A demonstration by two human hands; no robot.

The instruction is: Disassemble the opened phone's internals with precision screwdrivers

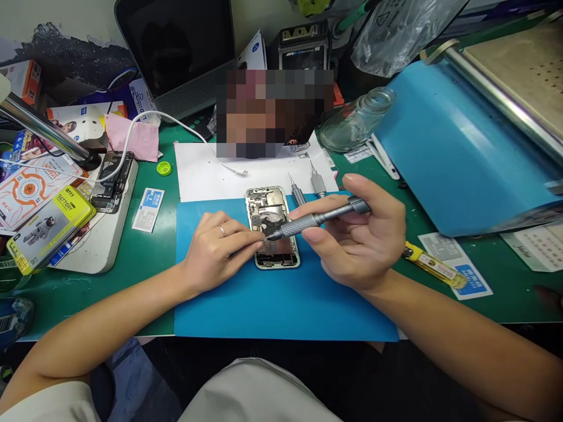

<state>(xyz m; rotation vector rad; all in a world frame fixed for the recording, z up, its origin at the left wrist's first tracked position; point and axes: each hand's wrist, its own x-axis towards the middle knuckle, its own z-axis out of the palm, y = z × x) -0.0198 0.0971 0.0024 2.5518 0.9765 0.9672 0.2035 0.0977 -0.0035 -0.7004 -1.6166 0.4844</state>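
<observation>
An opened phone (278, 249) with bare inner parts lies on the blue mat (264, 310). My right hand (365, 234) holds a grey screwdriver (308, 223) between thumb and fingers, its tip pointing left over the phone. At the phone's left edge, the fingertips of my left hand (222, 249) are pinched together beside the screwdriver's tip. What they grip, if anything, is too small to make out. Two more grey screwdrivers, one (297, 190) nearer the phone and one (317, 180) further right, lie just beyond it.
Left are a second opened phone (112, 184), a yellow battery box (50, 228) and a lamp post (48, 132). A white cable (176, 120) arcs over the white paper (197, 176). A glass jar (356, 120), a blue machine (444, 152) and a yellow tube (433, 266) stand or lie right.
</observation>
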